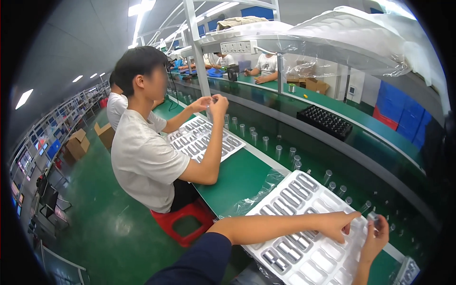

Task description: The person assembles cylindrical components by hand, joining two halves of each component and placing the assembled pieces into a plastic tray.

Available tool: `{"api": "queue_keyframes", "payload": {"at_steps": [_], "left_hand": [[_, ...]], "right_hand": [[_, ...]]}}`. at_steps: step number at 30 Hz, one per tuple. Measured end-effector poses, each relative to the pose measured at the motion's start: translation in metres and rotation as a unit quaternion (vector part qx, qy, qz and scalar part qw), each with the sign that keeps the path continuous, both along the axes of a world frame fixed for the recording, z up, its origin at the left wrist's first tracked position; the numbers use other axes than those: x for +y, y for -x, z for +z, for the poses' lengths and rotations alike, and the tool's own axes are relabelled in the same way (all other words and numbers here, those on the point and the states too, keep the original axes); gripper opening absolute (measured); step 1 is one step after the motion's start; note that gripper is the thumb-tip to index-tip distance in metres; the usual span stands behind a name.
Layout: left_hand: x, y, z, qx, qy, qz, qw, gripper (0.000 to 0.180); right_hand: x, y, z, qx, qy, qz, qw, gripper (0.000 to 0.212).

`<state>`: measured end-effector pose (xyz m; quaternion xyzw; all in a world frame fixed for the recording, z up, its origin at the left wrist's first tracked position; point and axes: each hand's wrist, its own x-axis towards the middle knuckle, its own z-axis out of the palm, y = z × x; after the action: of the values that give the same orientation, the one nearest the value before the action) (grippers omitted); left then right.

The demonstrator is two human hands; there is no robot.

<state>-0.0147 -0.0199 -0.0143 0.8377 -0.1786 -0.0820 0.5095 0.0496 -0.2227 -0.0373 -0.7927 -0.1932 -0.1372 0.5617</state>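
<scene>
A white moulded plastic tray point(304, 259) with rows of oblong pockets lies on the green bench top point(237, 183) at the near right, sitting on a sheet of crinkled clear film; several pockets hold shiny metal cylinders point(285, 206), the nearer ones stand bare. The left hand point(339, 225) lies palm down across the tray, forearm stretched in from the lower left out of a dark blue sleeve, its fingers spread loosely and pressing on the tray's far right part without gripping anything. The right hand point(375, 237) rises from the lower edge just right of it, wrist bent upward, fingertips pinched around a small metal cylinder point(372, 217), a short glossy silvery piece held just above the tray's far right corner. Beyond, upright metal cylinders stand in a line on the dark conveyor belt point(285, 137). To the left a co-worker in a grey shirt sits on a red stool point(183, 221), both hands raised over another white tray point(202, 137).
</scene>
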Motion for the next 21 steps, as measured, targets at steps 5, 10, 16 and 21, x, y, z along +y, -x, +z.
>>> {"api": "queue_keyframes", "payload": {"at_steps": [5,10,16,21], "left_hand": [[0.001,-0.007,-0.029,-0.090,-0.076,-0.037,0.992,0.034],[-0.006,-0.025,-0.038,-0.179,-0.089,-0.039,0.979,0.014],[0.022,-0.014,-0.032,-0.205,-0.153,-0.027,0.966,0.011],[0.003,-0.021,-0.013,-0.161,-0.161,-0.045,0.973,0.012]], "right_hand": [[-0.060,-0.063,-0.013,0.007,-0.146,0.017,0.989,0.030],[-0.147,-0.104,-0.054,-0.062,-0.110,-0.137,0.983,0.032],[-0.091,-0.101,-0.022,-0.027,0.028,-0.154,0.987,0.036],[-0.123,-0.123,-0.015,-0.027,0.064,-0.213,0.975,0.045]]}}
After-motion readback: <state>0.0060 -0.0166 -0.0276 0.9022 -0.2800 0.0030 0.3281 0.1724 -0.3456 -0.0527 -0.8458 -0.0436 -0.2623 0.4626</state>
